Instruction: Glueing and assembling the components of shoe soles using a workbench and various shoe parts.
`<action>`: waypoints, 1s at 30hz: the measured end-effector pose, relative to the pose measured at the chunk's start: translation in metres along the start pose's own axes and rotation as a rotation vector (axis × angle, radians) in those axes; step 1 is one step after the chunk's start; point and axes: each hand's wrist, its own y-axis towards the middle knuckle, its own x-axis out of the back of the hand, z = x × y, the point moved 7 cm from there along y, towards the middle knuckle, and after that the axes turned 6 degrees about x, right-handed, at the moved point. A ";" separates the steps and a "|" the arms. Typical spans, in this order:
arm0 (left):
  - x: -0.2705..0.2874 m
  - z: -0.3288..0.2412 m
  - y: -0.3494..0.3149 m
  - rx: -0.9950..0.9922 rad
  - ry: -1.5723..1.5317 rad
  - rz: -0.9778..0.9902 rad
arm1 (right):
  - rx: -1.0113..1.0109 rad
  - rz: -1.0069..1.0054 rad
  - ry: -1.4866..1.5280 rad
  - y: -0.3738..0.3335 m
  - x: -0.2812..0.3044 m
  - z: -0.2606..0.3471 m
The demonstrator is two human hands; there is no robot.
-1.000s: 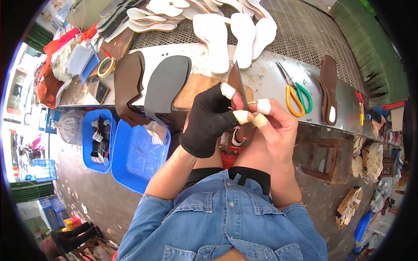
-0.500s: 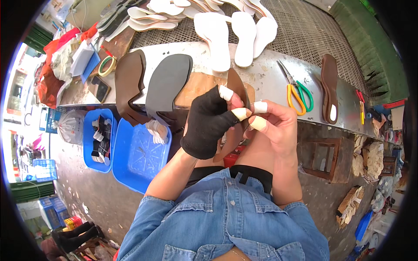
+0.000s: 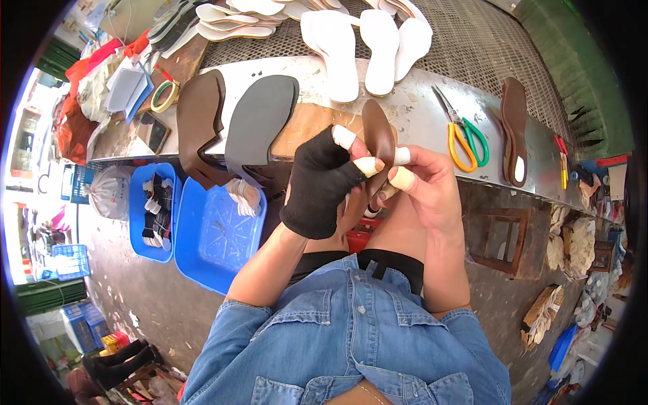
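Note:
A brown insole (image 3: 380, 129) stands tilted between my two hands, just off the front edge of the workbench. My left hand (image 3: 325, 182), in a black fingerless glove with white and cream tape on the fingertips, pinches its left edge between thumb and forefinger. Bare except for taped fingertips, my right hand (image 3: 432, 185) grips the opposite edge with thumb and fingers. The insole's lower end hangs toward my lap, partly hidden behind the hands. Beyond it on the bench lie several white insoles (image 3: 332, 57).
Scissors (image 3: 462, 131) with yellow and green handles lie right of my hands, before stacked brown insoles (image 3: 513, 131). Brown sheets (image 3: 199, 115) and dark grey ones (image 3: 262, 118) overhang the bench edge at left. Blue bins (image 3: 219, 243) stand below. A tape roll (image 3: 164, 96) sits far left.
The brown insole has turned, so more of its broad face shows near its upper end. My right fingers have shifted slightly along its edge, while both hands keep hold. The whole view has shifted slightly.

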 end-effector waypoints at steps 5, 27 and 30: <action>0.003 0.010 0.002 0.068 0.016 -0.024 | 0.012 0.004 0.113 0.002 0.001 -0.004; 0.147 -0.030 0.003 -0.188 -0.583 -0.280 | 0.389 -0.557 0.207 -0.029 0.129 0.054; 0.232 -0.060 -0.040 -0.225 -0.464 -0.092 | 0.527 -0.466 0.238 -0.073 0.186 0.103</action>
